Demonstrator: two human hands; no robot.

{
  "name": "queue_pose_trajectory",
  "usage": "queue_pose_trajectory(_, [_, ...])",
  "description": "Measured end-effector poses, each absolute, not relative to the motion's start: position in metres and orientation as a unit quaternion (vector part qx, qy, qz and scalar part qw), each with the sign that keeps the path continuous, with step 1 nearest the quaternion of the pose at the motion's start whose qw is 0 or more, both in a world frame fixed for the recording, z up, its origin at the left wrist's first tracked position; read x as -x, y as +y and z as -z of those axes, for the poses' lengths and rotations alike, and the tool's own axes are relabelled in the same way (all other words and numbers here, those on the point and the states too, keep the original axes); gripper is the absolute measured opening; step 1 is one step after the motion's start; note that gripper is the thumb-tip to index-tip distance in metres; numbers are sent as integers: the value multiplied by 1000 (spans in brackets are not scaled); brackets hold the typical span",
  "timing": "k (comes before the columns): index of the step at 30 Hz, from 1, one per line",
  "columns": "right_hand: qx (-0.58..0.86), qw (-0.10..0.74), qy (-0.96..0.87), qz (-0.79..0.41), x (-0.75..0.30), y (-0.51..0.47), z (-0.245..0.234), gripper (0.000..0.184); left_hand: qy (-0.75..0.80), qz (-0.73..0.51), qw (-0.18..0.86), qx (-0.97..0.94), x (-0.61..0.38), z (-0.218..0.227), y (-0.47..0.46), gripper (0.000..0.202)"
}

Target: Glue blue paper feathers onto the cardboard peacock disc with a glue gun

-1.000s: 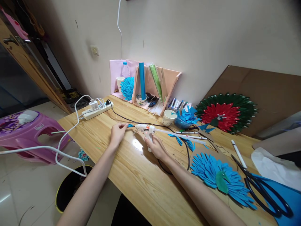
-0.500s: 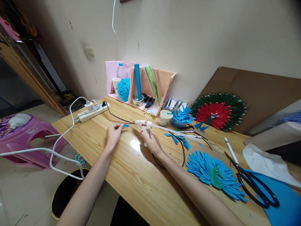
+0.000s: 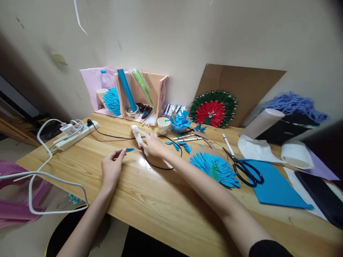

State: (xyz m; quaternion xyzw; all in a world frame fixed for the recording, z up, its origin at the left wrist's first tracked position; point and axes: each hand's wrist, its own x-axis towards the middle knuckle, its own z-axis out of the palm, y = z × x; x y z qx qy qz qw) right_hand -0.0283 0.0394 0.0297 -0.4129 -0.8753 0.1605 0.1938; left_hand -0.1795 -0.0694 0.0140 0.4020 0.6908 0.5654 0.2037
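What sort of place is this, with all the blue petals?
Probably a craft corner. You can tell from the white plastic glue gun, the big black-handled scissors and the fan-shaped decoration of narrow blue petals on the pale wooden table.

The left fingers (image 3: 122, 153) pinch a blue petal (image 3: 130, 150) while the right fingers (image 3: 146, 146) touch a white glue gun (image 3: 136, 135).

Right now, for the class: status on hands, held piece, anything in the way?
Left hand pinching blue piece. Right hand at glue gun. Black cord looped close by.
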Motion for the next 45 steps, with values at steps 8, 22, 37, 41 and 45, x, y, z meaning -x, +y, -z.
queue_pose_trajectory(8, [352,144,-901,-209,-164,18,-52,9,576,-491,399,-518,84,-43,-35,38])
queue_pose_trajectory(22, [395,183,-899,-53,-167,-50,-16,13,542,-456,434,-557,38,-7,5,40])
queue_pose_trajectory(37, [484,260,-835,15,-157,-66,5,8,551,-405,464,-563,36,-14,-13,38])
queue_pose_trajectory(41, [504,274,-819,-10,-157,-67,7,6,562,-357,480,-571,36,-21,-22,34])
queue_pose_trajectory(45, [516,305,-799,-45,-157,-66,7,6,550,-300,506,-594,32,-23,-29,27])
